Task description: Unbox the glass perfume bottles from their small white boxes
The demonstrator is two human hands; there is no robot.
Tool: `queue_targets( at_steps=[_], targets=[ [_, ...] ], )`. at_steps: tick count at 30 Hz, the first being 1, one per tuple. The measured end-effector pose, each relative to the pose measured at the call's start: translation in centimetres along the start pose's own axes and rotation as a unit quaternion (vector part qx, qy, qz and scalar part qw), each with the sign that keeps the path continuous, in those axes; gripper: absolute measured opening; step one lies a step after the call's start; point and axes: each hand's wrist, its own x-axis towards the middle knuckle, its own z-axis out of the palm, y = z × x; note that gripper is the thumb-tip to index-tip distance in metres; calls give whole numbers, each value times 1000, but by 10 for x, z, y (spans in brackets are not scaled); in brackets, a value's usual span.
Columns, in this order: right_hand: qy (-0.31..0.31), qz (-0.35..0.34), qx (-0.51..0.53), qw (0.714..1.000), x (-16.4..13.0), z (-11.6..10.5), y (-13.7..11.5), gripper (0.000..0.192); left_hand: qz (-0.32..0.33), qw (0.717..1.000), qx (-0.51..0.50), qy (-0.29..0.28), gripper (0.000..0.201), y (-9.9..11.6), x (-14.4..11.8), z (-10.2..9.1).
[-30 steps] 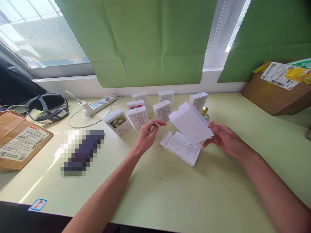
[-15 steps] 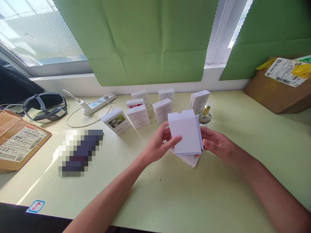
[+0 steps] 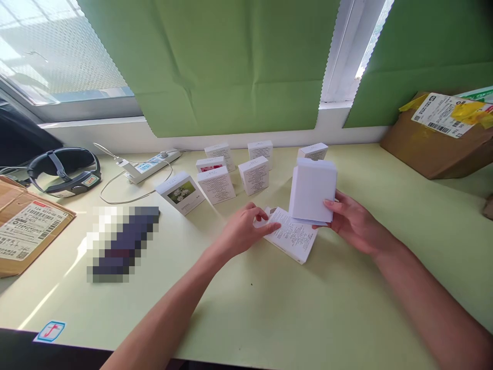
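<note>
In my right hand [image 3: 356,223] is a plain white folded cardboard insert [image 3: 313,190], held upright between thumb and fingers. Below it a white printed carton [image 3: 295,239] lies flat, its text side up and its flap end toward the left. My left hand [image 3: 246,228] is at that flap end, thumb over the carton's edge and fingers bent but apart from the thumb; whether the fingertips touch the flap I cannot tell. Behind the insert stands another small white carton [image 3: 314,150], partly covered.
Several small white cartons [image 3: 216,185] stand at the back middle, one with a flower picture [image 3: 181,194]. On the left are a power strip [image 3: 152,167], a headset [image 3: 63,172], a blurred dark object [image 3: 125,244] and a parcel [image 3: 34,226]. A brown box [image 3: 431,149] sits at the right.
My left hand has let go of the white insert and moved down to the carton's flap end. My right hand now holds the insert alone, farther right, hiding the gold-capped glass bottle.
</note>
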Motion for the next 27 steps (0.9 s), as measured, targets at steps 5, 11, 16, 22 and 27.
queue_targets(
  at_steps=[5,11,16,22,27],
  targets=[
    [22,5,15,1000,-2,-2,0,26,-11,996,-57,-69,33,-2,1,-1],
    [-43,-32,79,995,-7,0,-9,49,164,976,8,142,11,0,3,-8],
    [-92,-50,110,988,-8,-4,-12,71,257,940,48,221,10,-6,3,-8],
    [-128,33,161,978,-13,-7,-14,72,298,933,29,199,17,-10,3,-2],
    [-156,58,135,977,-14,-10,-13,66,299,927,7,224,41,-6,1,-1]
  ],
)
